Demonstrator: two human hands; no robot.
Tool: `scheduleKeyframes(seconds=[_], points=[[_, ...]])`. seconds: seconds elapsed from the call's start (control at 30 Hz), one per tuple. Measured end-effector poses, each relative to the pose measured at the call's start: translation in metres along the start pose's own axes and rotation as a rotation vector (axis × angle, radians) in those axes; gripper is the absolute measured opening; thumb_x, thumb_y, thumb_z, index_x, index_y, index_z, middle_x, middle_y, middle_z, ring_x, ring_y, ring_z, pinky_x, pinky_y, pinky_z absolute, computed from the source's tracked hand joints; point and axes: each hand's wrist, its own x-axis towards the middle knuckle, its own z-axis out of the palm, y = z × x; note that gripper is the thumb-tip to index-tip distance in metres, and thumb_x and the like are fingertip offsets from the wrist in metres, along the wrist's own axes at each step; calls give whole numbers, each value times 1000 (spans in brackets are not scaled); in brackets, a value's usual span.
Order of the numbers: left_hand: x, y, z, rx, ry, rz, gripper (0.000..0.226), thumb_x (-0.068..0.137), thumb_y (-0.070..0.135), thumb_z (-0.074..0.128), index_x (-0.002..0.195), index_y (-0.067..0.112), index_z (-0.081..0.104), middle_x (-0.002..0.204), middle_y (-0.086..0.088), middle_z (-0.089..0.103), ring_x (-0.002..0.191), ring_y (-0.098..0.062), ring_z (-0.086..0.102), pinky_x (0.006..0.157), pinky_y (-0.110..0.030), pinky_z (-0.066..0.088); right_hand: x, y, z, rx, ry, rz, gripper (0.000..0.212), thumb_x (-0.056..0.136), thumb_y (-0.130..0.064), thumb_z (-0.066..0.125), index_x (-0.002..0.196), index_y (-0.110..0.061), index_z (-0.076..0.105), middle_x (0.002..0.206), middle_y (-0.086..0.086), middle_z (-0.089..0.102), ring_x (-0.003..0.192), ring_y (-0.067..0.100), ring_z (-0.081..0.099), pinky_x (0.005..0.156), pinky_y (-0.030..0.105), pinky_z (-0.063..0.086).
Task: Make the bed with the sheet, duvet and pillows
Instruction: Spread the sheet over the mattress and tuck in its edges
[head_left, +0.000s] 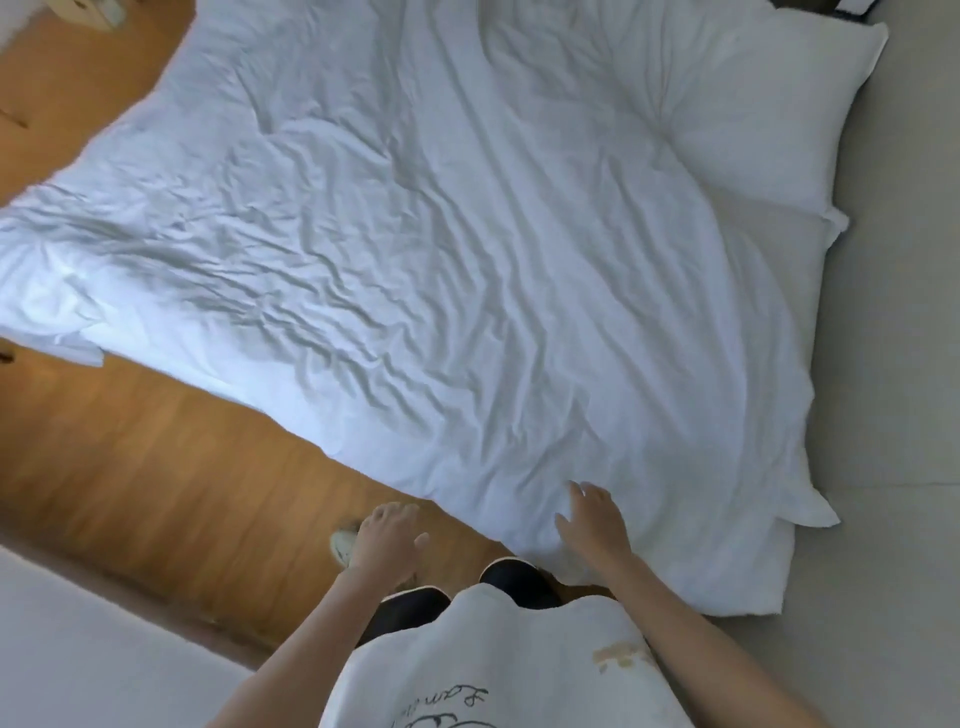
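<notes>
A white duvet covers almost the whole bed, spread from the far left down to the near right edge, its surface creased in long diagonal wrinkles. Its left end is bunched and rumpled, with a loose corner hanging toward the floor. Wooden flooring runs along the near left side of the bed, and a pale wall or panel borders the right side.

Two white pillows lie at the right end of the bed, side by side and touching: the far pillow sits plump in the upper right, and the near pillow lies just below it (its corner points out toward the pale surface).

The person stands at the near edge of the bed in a white shirt with dark printed lettering, and dark shoes show below the hem.

The right hand rests on the duvet at its near edge, its grip spread, fingers straight and apart on the cloth. The left hand hovers over the wooden flooring just beside the bed, touching nothing, its grip loose and open with fingers gently bent.
</notes>
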Motion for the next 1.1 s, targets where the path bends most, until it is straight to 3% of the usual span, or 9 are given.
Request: scheduleKeyframes(seconds=[0.3, 0.57, 0.8, 1.0, 1.1], points=[[-9, -232, -60, -104, -4, -133, 39, 95, 28, 44, 132, 17, 48, 136, -3, 49, 129, -21, 41, 102, -30, 35, 40, -229, 20, -87, -64, -60, 43, 95, -25, 44, 136, -12, 42, 135, 8, 49, 126, 27, 40, 97, 35, 41], [22, -417, -135, -199, 82, -311, 47, 97, 33, 43, 140, 14, 40, 139, -7, 47, 131, -24, 39, 103, -37, 38, 68, -447, 54, -149, -174, -362, 42, 91, -21, 46, 133, -14, 47, 127, 5, 53, 123, 25, 44, 94, 32, 41], [89, -510, -207, -221, 77, -297, 51, 99, 34, 43, 145, 15, 32, 145, -6, 40, 136, -22, 33, 108, -35, 34, 140, -577, 53, -108, -173, -346, 43, 92, -20, 45, 134, -12, 46, 128, 9, 53, 121, 27, 44, 96, 35, 43], [168, -585, -266, -74, 51, -182, 52, 99, 34, 42, 146, 17, 29, 146, -1, 37, 137, -18, 33, 109, -27, 31, 226, -705, 65, -92, -152, -341, 43, 95, -21, 43, 137, -12, 42, 130, 10, 51, 120, 28, 46, 97, 35, 40], [216, -629, -296, 47, 43, -96, 53, 94, 30, 55, 141, 14, 38, 140, -6, 44, 131, -23, 42, 105, -30, 38, 271, -762, 79, -97, -73, -353, 48, 85, -19, 65, 131, -10, 54, 125, 16, 57, 114, 33, 56, 95, 41, 46]])
